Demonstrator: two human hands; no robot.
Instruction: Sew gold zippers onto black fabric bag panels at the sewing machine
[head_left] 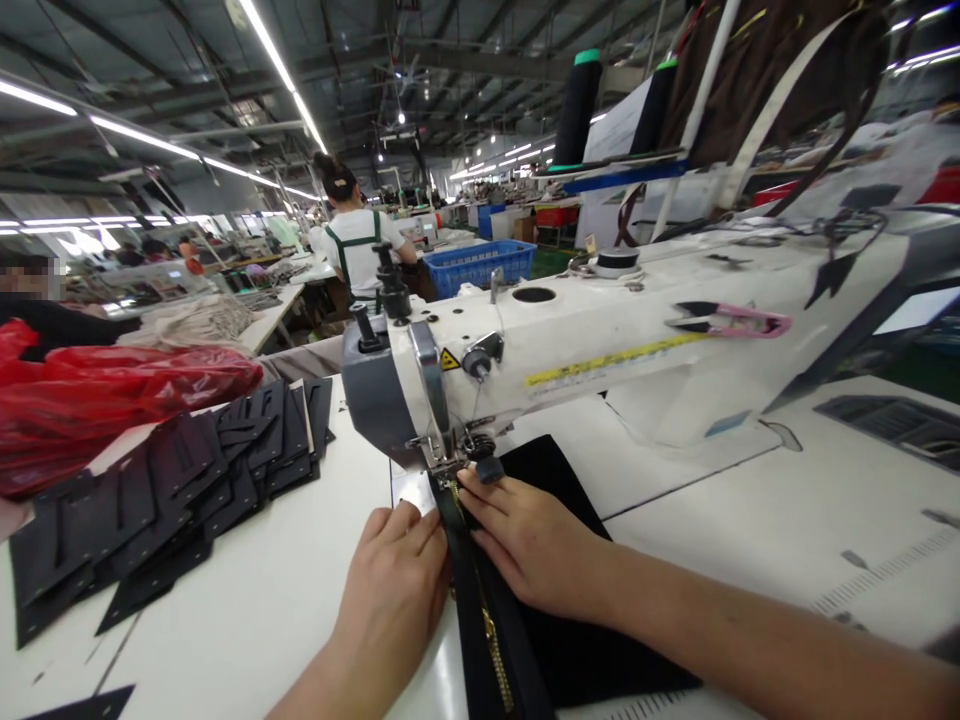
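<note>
A black strip with a gold-toothed zipper runs from the front edge up to the presser foot of a white sewing machine. Under and to the right of the strip lies a black fabric panel. My left hand is at the strip's left edge, fingers curled and closed on it; the fingertips are partly hidden. My right hand lies across the strip and panel with fingers stretched out flat, its fingertips close to the presser foot. Whether the needle is in the fabric cannot be seen.
Overlapping black cut pieces are spread on the table at left, beside a red plastic bag. Pink-handled thread snips rest on the machine arm. Behind stand a blue crate and a person in a white shirt.
</note>
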